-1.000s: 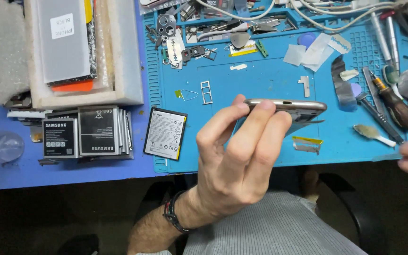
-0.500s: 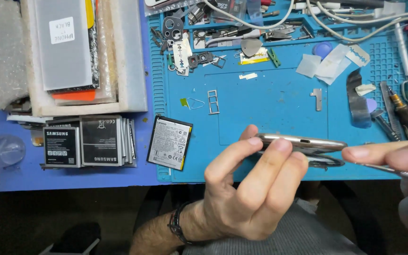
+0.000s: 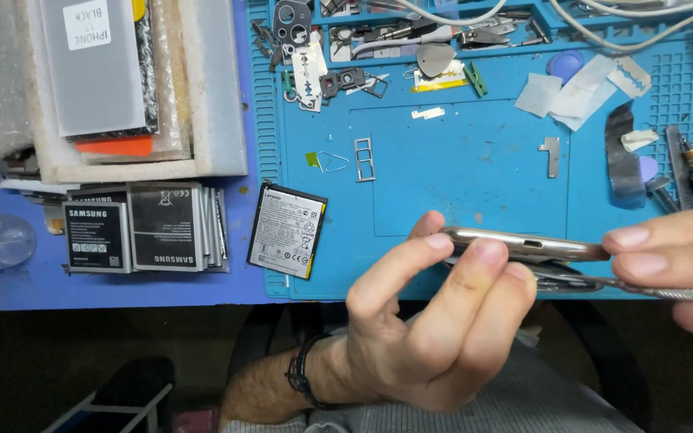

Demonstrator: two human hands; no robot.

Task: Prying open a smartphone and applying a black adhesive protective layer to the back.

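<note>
- Lower centre: my left hand [image 3: 435,337] pinches the gold phone [image 3: 523,244] edge-on between thumb and fingers.
- Lower right: my right hand [image 3: 675,256] has closed in since a moment ago, fingers pinching a thin metal tool [image 3: 643,289] under the phone.
- Middle left: one white-labelled battery [image 3: 286,231] on the blue mat [image 3: 459,176]; a fanned stack of black-and-grey batteries [image 3: 142,228] on the worktop.
- Upper left: grey rectangular box [image 3: 98,64] with white label.

Phone [image 3: 523,244] up edge-on above the blue mat's near edge, slim, gold-toned metal rim, small port slot facing the camera. Roughly level, pinched at both ends. Thin metal tool [image 3: 651,290] just beneath, tip seemingly at the lower seam, hard to tell.
</note>
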